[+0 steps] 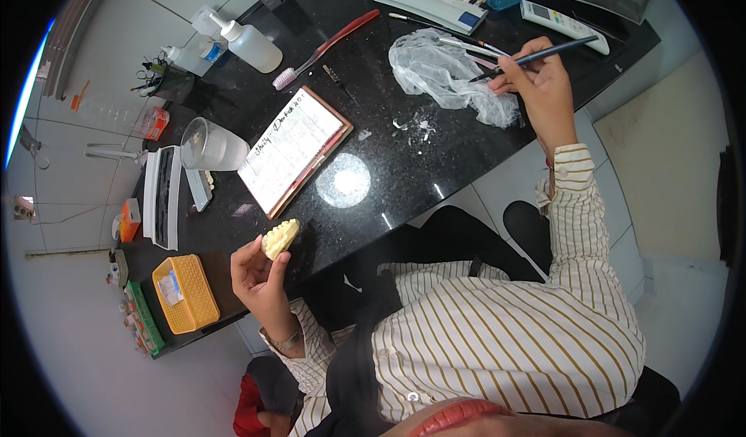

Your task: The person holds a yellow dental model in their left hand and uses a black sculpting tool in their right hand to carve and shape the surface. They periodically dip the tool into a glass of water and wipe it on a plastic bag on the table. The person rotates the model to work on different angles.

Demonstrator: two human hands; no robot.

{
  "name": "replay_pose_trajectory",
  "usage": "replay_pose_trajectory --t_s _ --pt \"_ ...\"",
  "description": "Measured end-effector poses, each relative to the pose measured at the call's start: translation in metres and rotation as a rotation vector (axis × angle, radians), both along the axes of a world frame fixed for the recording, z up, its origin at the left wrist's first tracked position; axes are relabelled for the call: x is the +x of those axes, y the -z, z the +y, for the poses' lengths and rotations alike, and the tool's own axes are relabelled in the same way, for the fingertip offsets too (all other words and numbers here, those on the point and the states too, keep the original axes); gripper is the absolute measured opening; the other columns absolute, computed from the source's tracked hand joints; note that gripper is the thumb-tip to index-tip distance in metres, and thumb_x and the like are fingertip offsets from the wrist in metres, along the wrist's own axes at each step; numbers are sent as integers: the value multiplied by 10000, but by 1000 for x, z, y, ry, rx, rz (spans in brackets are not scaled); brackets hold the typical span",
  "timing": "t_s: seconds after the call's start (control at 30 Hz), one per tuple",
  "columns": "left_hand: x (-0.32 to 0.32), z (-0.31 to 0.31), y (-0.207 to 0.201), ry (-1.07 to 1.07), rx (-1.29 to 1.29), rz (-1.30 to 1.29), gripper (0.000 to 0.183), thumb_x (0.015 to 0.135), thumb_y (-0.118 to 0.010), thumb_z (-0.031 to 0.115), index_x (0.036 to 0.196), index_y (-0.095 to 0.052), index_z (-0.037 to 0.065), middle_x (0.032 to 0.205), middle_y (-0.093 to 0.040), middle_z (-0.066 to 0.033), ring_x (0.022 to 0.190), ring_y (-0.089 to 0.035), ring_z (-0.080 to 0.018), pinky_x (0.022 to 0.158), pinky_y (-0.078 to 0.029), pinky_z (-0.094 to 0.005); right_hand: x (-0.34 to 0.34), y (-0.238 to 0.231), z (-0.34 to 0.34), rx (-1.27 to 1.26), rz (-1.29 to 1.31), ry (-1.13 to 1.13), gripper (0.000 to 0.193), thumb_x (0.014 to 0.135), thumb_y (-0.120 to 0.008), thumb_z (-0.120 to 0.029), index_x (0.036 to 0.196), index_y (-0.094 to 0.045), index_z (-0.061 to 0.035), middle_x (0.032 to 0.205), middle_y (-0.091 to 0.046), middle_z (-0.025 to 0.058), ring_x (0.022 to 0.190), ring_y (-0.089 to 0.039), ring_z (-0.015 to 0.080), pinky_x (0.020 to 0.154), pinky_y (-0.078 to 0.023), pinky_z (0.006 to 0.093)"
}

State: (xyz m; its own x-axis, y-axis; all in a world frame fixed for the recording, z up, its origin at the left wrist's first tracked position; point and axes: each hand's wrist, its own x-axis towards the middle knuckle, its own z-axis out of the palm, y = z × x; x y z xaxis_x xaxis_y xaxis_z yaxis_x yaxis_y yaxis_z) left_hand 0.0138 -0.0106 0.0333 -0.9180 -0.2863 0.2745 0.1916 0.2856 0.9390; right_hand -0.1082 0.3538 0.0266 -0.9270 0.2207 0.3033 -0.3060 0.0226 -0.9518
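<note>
My left hand (260, 278) pinches a yellowish dental cast (280, 239) with a row of teeth, held up by the table's near edge. Over at the right, my right hand (546, 99) grips a slim dark-handled tool (563, 48), tilted with its thin tip down to the left; whether it is a brush or a carver I cannot make out. Beneath that tip lies a crumpled clear plastic bag (427, 68). Several thin-handled tools (474, 46) rest on the bag, partly behind my right hand. White crumbs (420, 128) are scattered on the table just in front of it.
On the black table (404, 181) lie a clipboard with a written sheet (291, 149) and a red toothbrush (330, 46). A plastic cup of clear liquid (211, 146), a squeeze bottle (252, 45) and a yellow basket (186, 293) stand leftward. A tooth shade guide (427, 2) sits at the back.
</note>
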Motion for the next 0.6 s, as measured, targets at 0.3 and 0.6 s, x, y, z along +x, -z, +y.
replay_pose_trajectory --t_s 0.3,0.6 --pt "1 -2 2 4 3 11 327 709 -652 -94 994 -511 -18 962 -557 -97 924 -586 -180 795 -481 -254 1 0 -5 -6 2 22 196 834 -582 -66 857 -392 -26 726 -543 100 630 -636 193 526 -521 235" --pt "1 -4 6 6 19 7 341 698 -652 -107 996 -515 -13 991 -544 -99 933 -580 -180 812 -484 -264 26 -21 -27 -304 -102 -240 103 903 -471 -139 924 -428 -48 857 -551 93 735 -623 186 675 -521 282"
